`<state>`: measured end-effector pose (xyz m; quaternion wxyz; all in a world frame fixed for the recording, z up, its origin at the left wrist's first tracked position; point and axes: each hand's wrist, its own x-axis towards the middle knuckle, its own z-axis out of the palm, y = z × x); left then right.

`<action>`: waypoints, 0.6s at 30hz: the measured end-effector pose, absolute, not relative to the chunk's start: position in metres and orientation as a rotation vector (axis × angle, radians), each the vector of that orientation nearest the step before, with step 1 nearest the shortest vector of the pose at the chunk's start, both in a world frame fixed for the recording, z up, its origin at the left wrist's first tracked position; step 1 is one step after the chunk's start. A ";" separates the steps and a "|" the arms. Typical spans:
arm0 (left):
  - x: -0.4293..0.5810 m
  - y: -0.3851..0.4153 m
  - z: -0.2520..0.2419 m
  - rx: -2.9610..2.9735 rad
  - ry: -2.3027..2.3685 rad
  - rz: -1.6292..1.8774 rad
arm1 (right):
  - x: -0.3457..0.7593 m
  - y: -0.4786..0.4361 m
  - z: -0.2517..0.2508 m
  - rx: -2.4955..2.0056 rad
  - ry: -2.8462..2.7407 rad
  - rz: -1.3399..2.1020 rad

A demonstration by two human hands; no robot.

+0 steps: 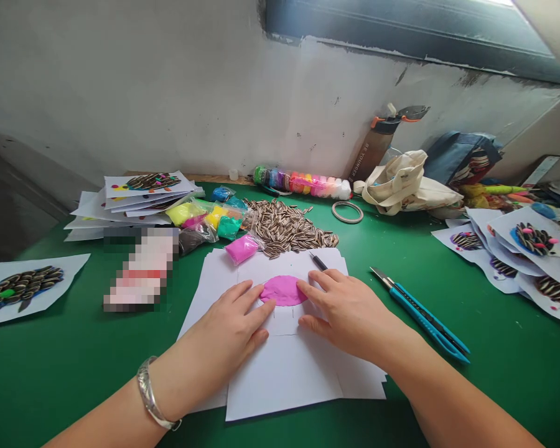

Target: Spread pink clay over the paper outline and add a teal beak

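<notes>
A flat oval of pink modelling clay lies on white paper in front of me. My left hand rests on the paper with its fingers stretched out, the fingertips at the clay's left edge. At the clay's right edge are the fingertips of my right hand, fingers spread. Short pencil lines show on the paper just below the oval. Beyond my right fingers a dark pen lies partly on the paper.
Sunflower seeds are heaped behind the paper, beside bagged clay. A blue utility knife with its blade out lies at right. A tape roll and a bottle stand farther back. Seed pictures are stacked at left.
</notes>
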<state>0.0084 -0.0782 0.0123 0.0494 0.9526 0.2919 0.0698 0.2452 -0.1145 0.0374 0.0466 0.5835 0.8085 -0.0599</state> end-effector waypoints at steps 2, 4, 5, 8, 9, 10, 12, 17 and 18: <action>0.008 -0.079 0.012 2.894 0.890 0.214 | 0.244 -0.114 0.038 1.789 2.458 -0.174; 0.008 -0.079 0.011 2.885 0.892 0.233 | 0.244 -0.113 0.037 1.795 2.453 -0.167; 0.008 -0.079 0.010 2.879 0.893 0.243 | 0.244 -0.113 0.037 1.796 2.453 -0.167; 0.008 -0.078 0.009 2.870 0.899 0.261 | 0.246 -0.112 0.037 1.799 2.467 -0.179; 0.008 -0.078 0.010 2.869 0.901 0.257 | 0.247 -0.112 0.037 1.800 2.475 -0.189; 0.008 -0.078 0.011 2.868 0.903 0.246 | 0.248 -0.112 0.037 1.799 2.483 -0.205; 0.009 -0.078 0.013 2.861 0.906 0.220 | 0.250 -0.112 0.036 1.809 2.490 -0.237; 0.009 -0.079 0.017 2.833 0.907 0.235 | 0.248 -0.112 0.036 1.832 2.478 -0.236; 0.009 -0.079 0.017 2.833 0.908 0.239 | 0.247 -0.112 0.036 1.825 2.470 -0.228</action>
